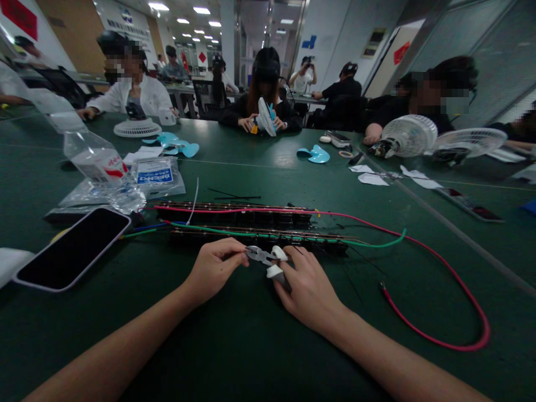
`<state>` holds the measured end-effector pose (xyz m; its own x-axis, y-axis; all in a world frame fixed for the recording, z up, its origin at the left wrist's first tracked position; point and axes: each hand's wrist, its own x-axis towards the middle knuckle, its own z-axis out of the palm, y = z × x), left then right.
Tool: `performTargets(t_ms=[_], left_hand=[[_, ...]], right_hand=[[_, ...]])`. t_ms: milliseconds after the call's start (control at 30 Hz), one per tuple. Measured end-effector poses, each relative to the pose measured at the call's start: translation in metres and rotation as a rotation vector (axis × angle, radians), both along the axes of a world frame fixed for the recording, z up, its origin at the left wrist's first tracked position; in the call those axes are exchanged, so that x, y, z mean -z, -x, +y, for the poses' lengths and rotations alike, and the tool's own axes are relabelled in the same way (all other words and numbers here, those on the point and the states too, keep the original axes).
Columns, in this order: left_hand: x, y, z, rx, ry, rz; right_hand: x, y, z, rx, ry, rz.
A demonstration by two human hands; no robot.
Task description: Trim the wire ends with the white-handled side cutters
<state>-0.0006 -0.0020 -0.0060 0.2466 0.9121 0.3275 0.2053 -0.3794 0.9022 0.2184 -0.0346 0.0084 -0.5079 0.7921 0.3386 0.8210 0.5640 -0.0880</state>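
From here I see a clear bottle (94,164) leaning in my view behind the phone (75,248); I can't make out how much it holds. Just beside it lies a plastic bag (178,183) with a blue label, its contents unclear. My right hand (307,285) is wrapped around the handles of the pliers (260,255), which sit just nearside of the black strips (259,237). My left hand (215,268) has thumb and forefinger together at the pliers' nose; I can't tell whether something small is pinched there. Green tabletop (234,346) stretches between my forearms. The red wire (477,312) loops well right of my right hand, and the far table edge lies well beyond the strips.
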Motion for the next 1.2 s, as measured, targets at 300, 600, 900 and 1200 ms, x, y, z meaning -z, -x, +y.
performTargets(t_ms=[300,600,900,1200], left_hand=[[-0.0021,-0.0002,-0.001,-0.022,-0.104,0.036],[-0.0026,0.0002,-0.001,-0.022,-0.064,0.044],[-0.0015,-0.0005,-0.0015,-0.064,-0.064,0.011],[-0.0063,0.0,-0.0016,-0.028,-0.06,0.023]], right_hand=[[0.0006,0.0015,-0.0005,-0.009,0.018,0.035],[0.0026,0.0006,-0.0008,-0.017,0.049,0.065],[0.0018,0.0017,-0.0013,0.006,0.046,0.063],[-0.0003,0.0013,-0.0023,0.0,0.018,0.056]])
